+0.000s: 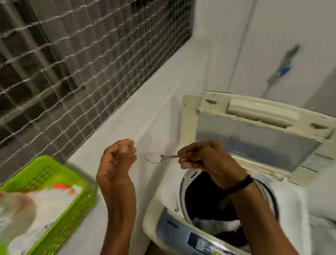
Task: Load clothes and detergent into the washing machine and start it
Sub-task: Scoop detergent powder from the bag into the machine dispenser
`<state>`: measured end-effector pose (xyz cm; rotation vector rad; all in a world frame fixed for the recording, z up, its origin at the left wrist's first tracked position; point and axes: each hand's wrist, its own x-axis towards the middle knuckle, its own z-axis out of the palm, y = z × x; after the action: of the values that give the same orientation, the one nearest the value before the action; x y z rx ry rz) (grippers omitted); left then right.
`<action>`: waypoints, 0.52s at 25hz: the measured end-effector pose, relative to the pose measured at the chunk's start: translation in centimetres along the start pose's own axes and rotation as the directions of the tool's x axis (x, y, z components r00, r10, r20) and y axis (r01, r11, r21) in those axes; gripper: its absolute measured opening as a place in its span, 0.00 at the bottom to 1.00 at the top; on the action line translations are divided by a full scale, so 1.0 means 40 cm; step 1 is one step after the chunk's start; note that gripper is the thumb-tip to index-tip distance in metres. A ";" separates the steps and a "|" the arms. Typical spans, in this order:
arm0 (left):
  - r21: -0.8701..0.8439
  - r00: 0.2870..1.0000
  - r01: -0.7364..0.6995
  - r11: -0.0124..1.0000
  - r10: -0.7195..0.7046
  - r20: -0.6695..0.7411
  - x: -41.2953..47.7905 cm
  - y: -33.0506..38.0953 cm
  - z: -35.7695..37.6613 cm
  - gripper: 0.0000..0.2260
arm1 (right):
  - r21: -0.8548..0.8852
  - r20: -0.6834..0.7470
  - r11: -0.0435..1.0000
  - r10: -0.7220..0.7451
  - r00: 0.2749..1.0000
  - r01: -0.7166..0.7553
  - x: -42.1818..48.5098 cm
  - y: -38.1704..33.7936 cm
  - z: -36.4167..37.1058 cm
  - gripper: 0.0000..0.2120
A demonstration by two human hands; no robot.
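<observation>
Two-handed above cream top-loading washing machine (154,216), lid raised, white and dark clothes (214,225) low in drum. Pinching thin metal spoon (167,157) by its handle in right hand (206,160), bowl pointing left. Holding left hand (115,168) just beside, fingertips bunched against thumb, nothing visible between. Farther left, green perforated plastic basket (43,173) on white ledge (121,122).

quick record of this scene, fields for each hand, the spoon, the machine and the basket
left hand: raised left of the machine, fingers bunched; blurred, so unclear whether it holds anything
right hand: pinches the spoon's handle above the drum
spoon: metal, roughly level, bowl towards the left hand
lid: open, tilted up at the back
drum: clothes inside, white and dark
control panel: on the machine's near edge
basket: green, left of the machine, holds blurred white and orange items
</observation>
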<state>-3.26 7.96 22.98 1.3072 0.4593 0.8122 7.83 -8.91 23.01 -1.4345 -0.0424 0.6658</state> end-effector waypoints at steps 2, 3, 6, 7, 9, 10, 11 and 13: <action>0.023 0.990 0.107 0.994 -0.109 0.093 -0.008 -0.056 0.074 0.09 | 0.049 -0.122 0.999 0.011 0.992 -0.005 0.000 0.037 -0.085 0.14; 0.041 0.978 0.158 0.986 -0.163 0.129 -0.012 -0.085 0.112 0.09 | 0.084 -0.177 0.996 0.027 0.984 -0.013 0.001 0.055 -0.128 0.13; 0.101 0.915 0.313 0.944 -0.329 0.232 -0.026 -0.181 0.228 0.11 | 0.194 -0.312 0.980 0.099 0.945 -0.038 0.022 0.114 -0.255 0.13; 0.119 0.881 0.372 0.921 -0.390 0.266 -0.030 -0.219 0.264 0.10 | 0.240 -0.349 0.969 0.133 0.928 -0.049 0.034 0.136 -0.296 0.12; 0.161 0.780 0.521 0.838 -0.544 0.309 -0.038 -0.305 0.337 0.07 | 0.305 -0.425 0.950 0.193 0.885 -0.060 0.058 0.180 -0.376 0.13; 0.184 0.706 0.613 0.768 -0.638 0.308 -0.043 -0.352 0.372 0.08 | 0.322 -0.460 0.944 0.217 0.861 -0.066 0.072 0.208 -0.418 0.13; 0.196 0.616 0.707 0.680 -0.728 0.301 -0.046 -0.400 0.401 0.11 | 0.329 -0.489 0.941 0.240 0.839 -0.077 0.083 0.235 -0.457 0.13; 0.203 0.432 0.845 0.495 -0.855 0.287 -0.054 -0.492 0.442 0.18 | 0.329 -0.542 0.936 0.296 0.787 -0.126 0.106 0.302 -0.529 0.11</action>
<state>13.13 -6.37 7.80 1.0020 0.7509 -0.3179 15.25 -26.10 6.84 -1.3245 0.6900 0.3631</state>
